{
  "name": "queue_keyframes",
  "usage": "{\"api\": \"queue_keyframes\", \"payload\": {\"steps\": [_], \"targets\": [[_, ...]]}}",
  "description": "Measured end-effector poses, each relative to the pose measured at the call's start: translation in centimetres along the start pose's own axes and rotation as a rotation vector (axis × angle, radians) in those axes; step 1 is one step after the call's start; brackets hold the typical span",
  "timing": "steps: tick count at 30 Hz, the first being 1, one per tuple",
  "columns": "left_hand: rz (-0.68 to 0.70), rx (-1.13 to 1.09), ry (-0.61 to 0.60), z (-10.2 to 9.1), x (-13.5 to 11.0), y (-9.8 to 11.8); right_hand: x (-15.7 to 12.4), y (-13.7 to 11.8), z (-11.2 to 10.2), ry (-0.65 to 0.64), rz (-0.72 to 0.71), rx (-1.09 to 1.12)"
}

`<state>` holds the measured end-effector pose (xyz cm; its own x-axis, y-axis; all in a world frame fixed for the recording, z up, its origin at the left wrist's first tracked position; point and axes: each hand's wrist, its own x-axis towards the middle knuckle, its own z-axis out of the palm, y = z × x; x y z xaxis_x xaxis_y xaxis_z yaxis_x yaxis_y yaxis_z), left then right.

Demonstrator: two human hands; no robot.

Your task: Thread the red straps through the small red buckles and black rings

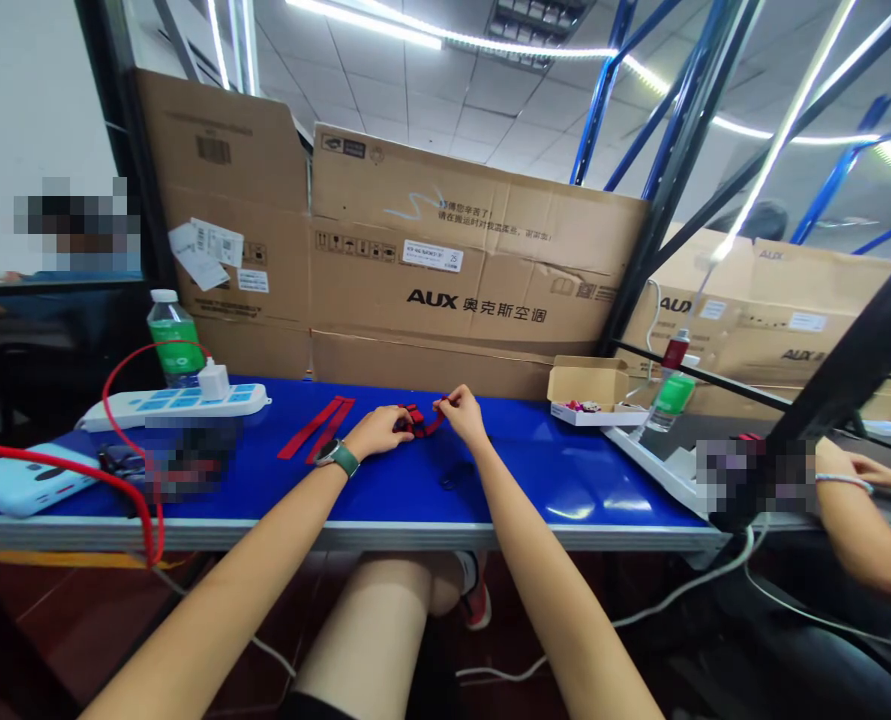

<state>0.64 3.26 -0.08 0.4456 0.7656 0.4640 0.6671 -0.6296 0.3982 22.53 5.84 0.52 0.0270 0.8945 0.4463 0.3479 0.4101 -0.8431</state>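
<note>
Head view shows a blue table point(550, 468) with both hands over its middle, nearer the back edge than the front. The left hand point(380, 430) has its fingers closed on a red and black strap point(417, 424); the right hand point(459, 413) pinches that strap's free end, just beside it. Whether either hand rests on the surface, I cannot tell. Two red strips point(316, 428) lie left of the left hand, slanting toward the front edge. From the right hand to the right edge, bare blue gives room sideways, up to an open small box point(591, 412) at the back right corner. Leftward, room is tighter: a power strip point(179, 404) and a bottle point(177, 345) stand along the back, and a light blue case point(29, 482) sits by the front left corner. Cardboard point(482, 270) walls off the back edge.
</note>
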Motion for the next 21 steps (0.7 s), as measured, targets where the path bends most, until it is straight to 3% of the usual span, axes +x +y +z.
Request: {"api": "queue_keyframes", "payload": {"steps": [5, 8, 16, 21], "targets": [[-0.065, -0.345, 0.256, 0.0, 1.0, -0.1, -0.4, -0.6, 0.4, -0.143, -0.298, -0.015], [-0.118, -0.555, 0.348, -0.1, 1.4, -0.5, -0.6, -1.1, 0.5, -0.174, -0.355, 0.002], [-0.142, -0.666, 0.364, -0.3, 1.2, 0.0, -1.1, -2.5, 0.7, -0.119, -0.493, -0.198], [-0.120, -0.645, 0.385, -0.4, 1.3, 0.2, -1.4, -2.5, 1.1, -0.091, -0.488, -0.119]]}}
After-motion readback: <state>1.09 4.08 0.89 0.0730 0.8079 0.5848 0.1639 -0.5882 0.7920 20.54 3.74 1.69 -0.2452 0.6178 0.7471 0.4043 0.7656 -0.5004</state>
